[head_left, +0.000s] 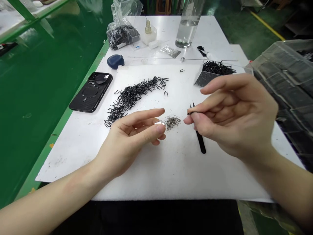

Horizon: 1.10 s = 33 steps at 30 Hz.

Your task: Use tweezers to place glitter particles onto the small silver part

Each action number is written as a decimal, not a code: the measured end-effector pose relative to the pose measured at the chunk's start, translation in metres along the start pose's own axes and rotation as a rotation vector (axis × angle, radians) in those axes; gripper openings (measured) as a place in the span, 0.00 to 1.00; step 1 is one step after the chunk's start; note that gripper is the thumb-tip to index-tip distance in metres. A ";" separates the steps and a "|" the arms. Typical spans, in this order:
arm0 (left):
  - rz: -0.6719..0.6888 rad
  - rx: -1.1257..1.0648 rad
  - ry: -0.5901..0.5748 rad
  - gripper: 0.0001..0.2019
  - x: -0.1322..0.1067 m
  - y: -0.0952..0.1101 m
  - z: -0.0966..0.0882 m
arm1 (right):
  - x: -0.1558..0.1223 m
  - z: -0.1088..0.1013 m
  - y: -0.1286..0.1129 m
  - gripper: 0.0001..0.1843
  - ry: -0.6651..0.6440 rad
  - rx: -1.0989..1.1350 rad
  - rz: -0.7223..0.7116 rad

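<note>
Head view: left hand [129,140] pinches a shiny piece [159,123], right hand [241,117] a black part [195,112], both at the fingertips.

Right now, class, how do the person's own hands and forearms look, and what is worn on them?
The left hand and right hand are bare, with slender fingers; no glove, ring, watch or bracelet shows. No sleeve shows on the left forearm or right forearm.

Shiny piece [159,123], held left, thin black piece [195,112], held sideways, right
</note>
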<state>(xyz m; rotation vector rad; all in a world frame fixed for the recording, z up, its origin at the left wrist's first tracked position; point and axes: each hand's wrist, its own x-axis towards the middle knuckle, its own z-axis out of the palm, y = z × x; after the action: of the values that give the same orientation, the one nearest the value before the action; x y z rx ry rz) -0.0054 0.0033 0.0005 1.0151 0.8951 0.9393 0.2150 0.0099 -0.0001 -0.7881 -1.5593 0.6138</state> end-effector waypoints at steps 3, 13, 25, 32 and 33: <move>0.179 0.270 -0.010 0.08 -0.005 -0.001 0.001 | 0.000 -0.002 0.003 0.30 -0.021 0.030 0.056; 0.492 0.970 -0.162 0.02 -0.017 -0.004 0.007 | -0.002 -0.001 0.001 0.28 -0.059 0.029 0.064; 0.463 0.611 -0.203 0.38 -0.020 -0.005 -0.001 | -0.003 0.001 -0.003 0.32 -0.076 -0.037 0.073; 0.453 0.579 -0.245 0.37 -0.018 -0.003 0.000 | -0.004 0.002 -0.001 0.31 -0.084 0.052 0.039; 0.440 0.557 -0.238 0.36 -0.018 -0.003 0.000 | -0.004 0.002 0.000 0.32 -0.079 0.056 0.043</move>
<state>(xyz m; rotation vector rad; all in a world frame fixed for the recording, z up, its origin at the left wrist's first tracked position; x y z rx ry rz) -0.0109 -0.0140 0.0008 1.8167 0.7581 0.9186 0.2129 0.0071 -0.0028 -0.7646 -1.5934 0.7242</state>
